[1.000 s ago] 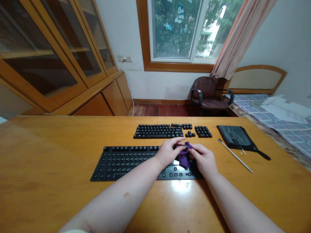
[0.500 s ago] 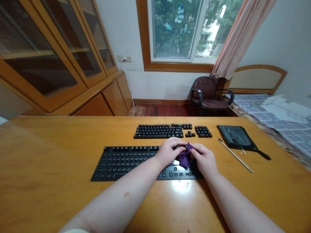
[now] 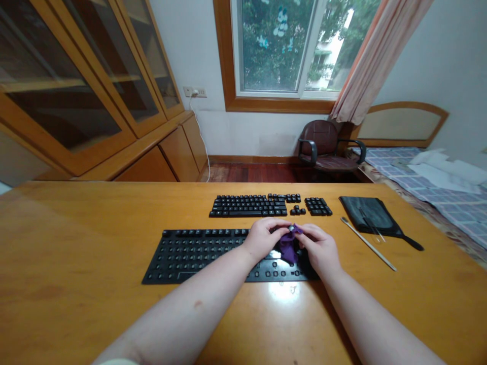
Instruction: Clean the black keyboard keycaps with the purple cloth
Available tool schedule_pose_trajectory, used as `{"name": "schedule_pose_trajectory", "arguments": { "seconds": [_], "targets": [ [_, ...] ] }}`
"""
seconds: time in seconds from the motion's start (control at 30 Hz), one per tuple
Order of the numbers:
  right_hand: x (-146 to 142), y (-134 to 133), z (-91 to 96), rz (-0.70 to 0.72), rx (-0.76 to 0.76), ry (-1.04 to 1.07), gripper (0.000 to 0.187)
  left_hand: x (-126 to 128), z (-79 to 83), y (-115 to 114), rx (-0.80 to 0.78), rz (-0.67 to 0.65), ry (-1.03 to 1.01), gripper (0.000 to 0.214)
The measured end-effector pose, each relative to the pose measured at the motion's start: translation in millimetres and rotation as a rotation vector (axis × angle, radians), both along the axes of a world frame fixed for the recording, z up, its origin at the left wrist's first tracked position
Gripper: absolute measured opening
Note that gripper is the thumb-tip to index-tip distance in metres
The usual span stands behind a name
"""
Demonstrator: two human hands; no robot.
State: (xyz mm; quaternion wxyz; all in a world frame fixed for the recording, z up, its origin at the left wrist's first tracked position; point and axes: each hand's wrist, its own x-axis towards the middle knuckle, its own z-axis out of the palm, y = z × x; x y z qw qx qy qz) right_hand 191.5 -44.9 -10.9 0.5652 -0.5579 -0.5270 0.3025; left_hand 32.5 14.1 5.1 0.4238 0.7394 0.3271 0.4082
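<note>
My left hand (image 3: 265, 236) is closed, its thumb and fingers pinching a small shiny piece (image 3: 291, 228) that looks like a keycap. Fingers of my right hand (image 3: 320, 248) press a crumpled purple cloth (image 3: 289, 248) against that piece. Both hands are over the right part of a black keyboard (image 3: 205, 251). Most of its switches are bare, while a top row of keys is in place. My hands and left forearm hide part of the board. Behind it lie removed black keycaps (image 3: 248, 205), laid out in keyboard order, with a number-pad block (image 3: 318, 206) at their right.
On the right of the wooden table (image 3: 76, 263) lie a black pouch (image 3: 367, 213), a thin wire tool (image 3: 375, 229) on it, and a long pale brush-like stick (image 3: 369, 244). Beyond the table are an office chair (image 3: 323, 144), a glass-door cabinet (image 3: 125, 101) and a bed (image 3: 437, 172).
The fingers have shifted slightly, and the small shiny piece now shows between them at the cloth's upper edge. The keyboard and laid-out keycaps have not moved.
</note>
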Motion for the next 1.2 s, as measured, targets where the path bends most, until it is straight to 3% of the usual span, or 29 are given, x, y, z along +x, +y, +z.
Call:
{"name": "schedule_pose_trajectory", "arguments": {
  "seconds": [0.4, 0.57, 0.67, 1.2],
  "targets": [
    [-1.3, -2.0, 4.2, 0.02, -0.008, -0.043, 0.016, 1.3, -0.6, -0.6, -0.089, -0.015, -0.037, 0.015],
    [-5.4, -0.1, 0.3, -0.056, -0.065, 0.207, 0.027, 2.2, -0.8, -1.5, -0.074, 0.015, -0.016, 0.013],
    [-7.3, 0.8, -1.3, -0.073, -0.067, 0.296, 0.024, 2.4, -1.4, -1.5, -0.086, 0.016, -0.024, 0.013],
    [-7.8, 0.5, 4.0, -0.104, -0.031, 0.247, 0.026, 1.0, -3.6, -0.5, -0.003, -0.012, -0.012, 0.012]
  ]
}}
